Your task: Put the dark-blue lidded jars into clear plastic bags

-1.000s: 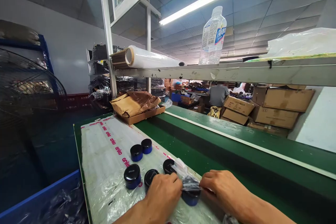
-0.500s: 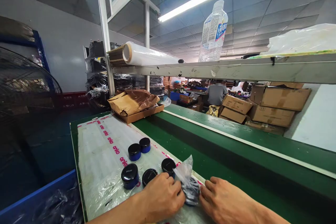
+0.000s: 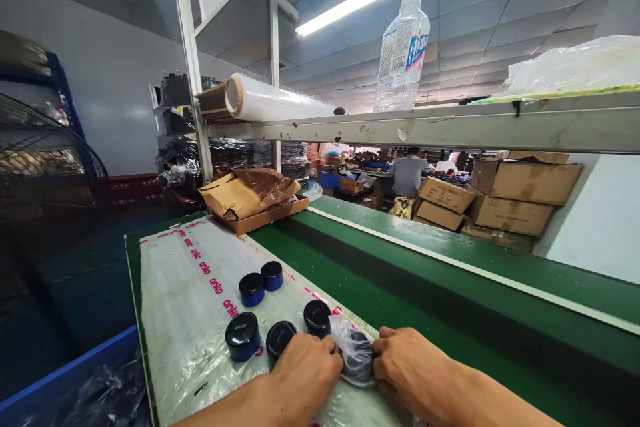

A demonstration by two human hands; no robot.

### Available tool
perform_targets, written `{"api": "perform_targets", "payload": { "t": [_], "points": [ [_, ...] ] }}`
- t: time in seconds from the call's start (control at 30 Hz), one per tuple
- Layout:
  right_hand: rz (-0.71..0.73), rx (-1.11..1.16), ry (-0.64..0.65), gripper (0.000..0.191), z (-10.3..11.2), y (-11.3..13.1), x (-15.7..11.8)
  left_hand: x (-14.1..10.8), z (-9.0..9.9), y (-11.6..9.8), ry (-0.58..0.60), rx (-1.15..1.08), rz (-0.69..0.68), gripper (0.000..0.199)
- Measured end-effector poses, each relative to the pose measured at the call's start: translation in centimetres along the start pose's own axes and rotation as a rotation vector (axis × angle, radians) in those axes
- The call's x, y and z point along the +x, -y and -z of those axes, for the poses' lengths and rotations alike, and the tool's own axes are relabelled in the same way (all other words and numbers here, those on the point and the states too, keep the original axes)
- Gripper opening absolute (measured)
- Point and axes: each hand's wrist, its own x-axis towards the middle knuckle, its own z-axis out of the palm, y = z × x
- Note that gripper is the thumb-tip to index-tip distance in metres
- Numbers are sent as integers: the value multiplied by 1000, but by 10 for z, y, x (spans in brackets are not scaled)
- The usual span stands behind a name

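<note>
A clear plastic bag (image 3: 357,361) with a dark round piece inside sits between my two hands on the plastic-covered board. My left hand (image 3: 311,368) is closed on the bag's left side, its fingertips curled out of sight. On the right side my right hand (image 3: 404,365) pinches the bag's edge. Just behind the bag stands a black round cap-like piece (image 3: 317,315). Another black round piece (image 3: 280,339) is partly covered by my left hand. Further left are a larger black-and-blue round piece (image 3: 243,335) and two smaller ones, one (image 3: 251,288) beside the other (image 3: 272,275).
A shallow cardboard tray (image 3: 265,215) holding brown paper lies at the board's far end. Green belt surface (image 3: 400,280) runs along the right. Overhead, a shelf (image 3: 450,130) carries a film roll (image 3: 280,101) and a bottle (image 3: 404,57). A blue bin (image 3: 70,373) stands lower left.
The bag's upright loose end has folded down over the dark piece. Both hands stay on the bag, and the whole view has shifted slightly.
</note>
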Motion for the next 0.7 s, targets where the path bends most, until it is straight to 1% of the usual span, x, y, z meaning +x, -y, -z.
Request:
{"api": "perform_targets", "payload": {
  "t": [0.07,0.13,0.2,0.3,0.37,0.47,0.6,0.7],
  "points": [
    [-44,99,-9,17,12,0,-2,-3,15,-3,9,-70,2,12],
    [-118,211,-29,15,22,-4,-4,-4,30,-6,-12,-164,46,13],
    [-234,320,-60,20,31,-13,-4,0,44,-6,-49,-262,131,16],
    [-403,438,-111,32,42,-28,-5,12,57,-4,-98,-366,267,22],
    [-473,466,-144,31,50,-33,-9,19,62,-4,-124,-399,318,23],
    [-528,419,-197,24,58,-28,-20,20,65,-8,-152,-407,338,22],
    [-534,367,-244,23,59,-14,-30,11,65,-22,-197,-325,345,26],
    [-531,381,-301,25,59,-13,-31,3,65,-27,-253,-252,353,27]
  ]
}}
